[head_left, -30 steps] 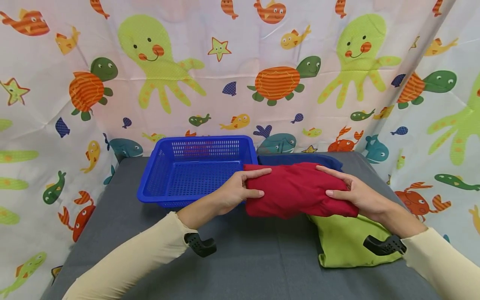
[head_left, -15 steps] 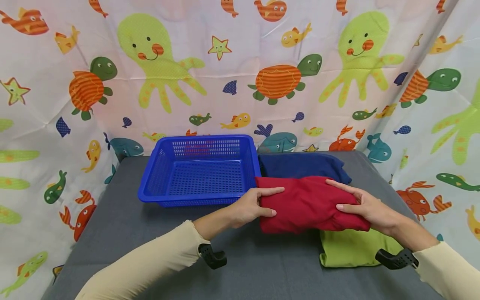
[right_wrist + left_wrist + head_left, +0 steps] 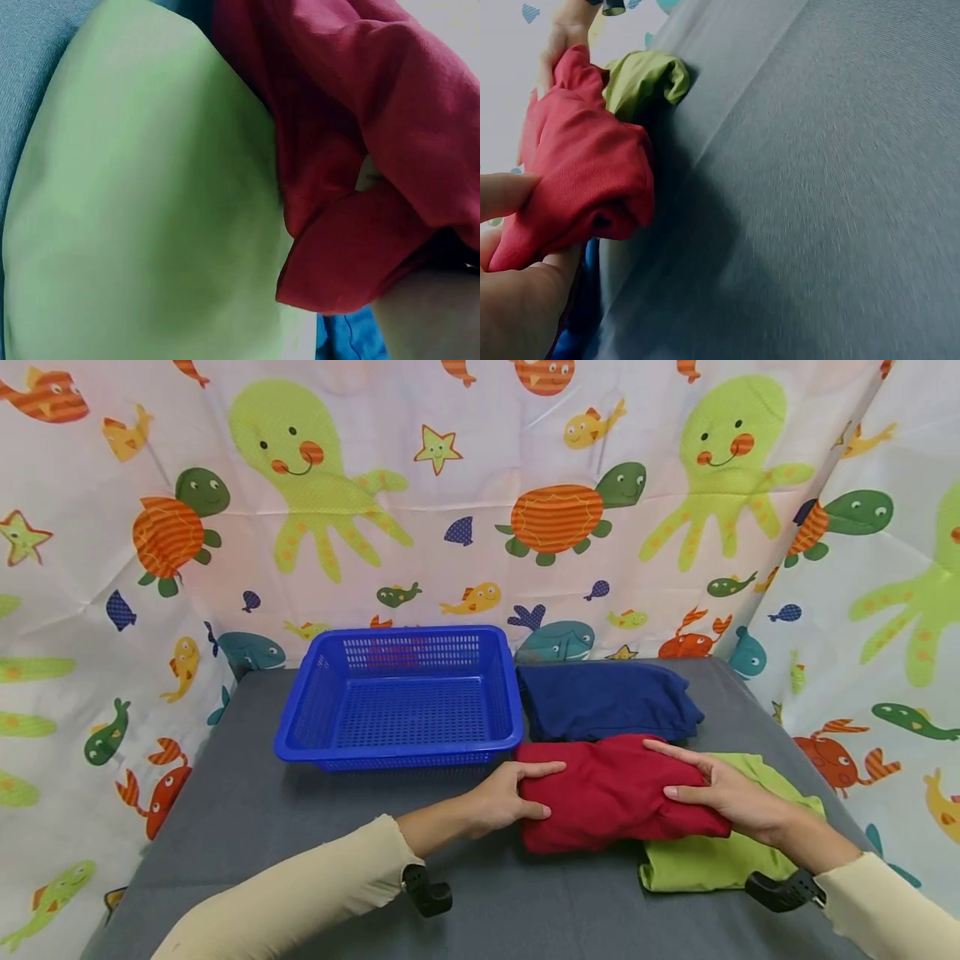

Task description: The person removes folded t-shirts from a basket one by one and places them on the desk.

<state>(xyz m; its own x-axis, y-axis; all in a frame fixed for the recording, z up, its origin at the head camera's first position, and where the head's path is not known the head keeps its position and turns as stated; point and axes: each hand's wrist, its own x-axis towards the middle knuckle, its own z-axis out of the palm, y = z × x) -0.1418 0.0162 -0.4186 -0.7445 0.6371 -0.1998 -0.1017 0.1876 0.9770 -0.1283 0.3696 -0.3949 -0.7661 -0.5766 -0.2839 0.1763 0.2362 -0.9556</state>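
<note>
A folded red cloth [image 3: 600, 789] is held between both hands in the head view. My left hand [image 3: 506, 797] grips its left end, thumb on the near face and the other fingers round the back and underneath. At the right end, my right hand [image 3: 738, 797] pinches the cloth the same way. In the left wrist view the red cloth [image 3: 592, 165] hangs over the table with a shadow below it. Folded green cloth [image 3: 712, 864] lies under and beside its right end; in the right wrist view the green cloth [image 3: 142, 195] fills the left half.
A blue plastic basket [image 3: 397, 756] stands at the back left of the grey table [image 3: 360, 810]. Folded navy cloth [image 3: 607, 697] lies right of the basket, behind the red one. A sea-animal curtain [image 3: 465, 485] hangs along the back and sides.
Both hands have brought the red cloth down and nearer, first to the right. The navy cloth behind it now shows almost fully, and more of the green cloth's far side is visible.
</note>
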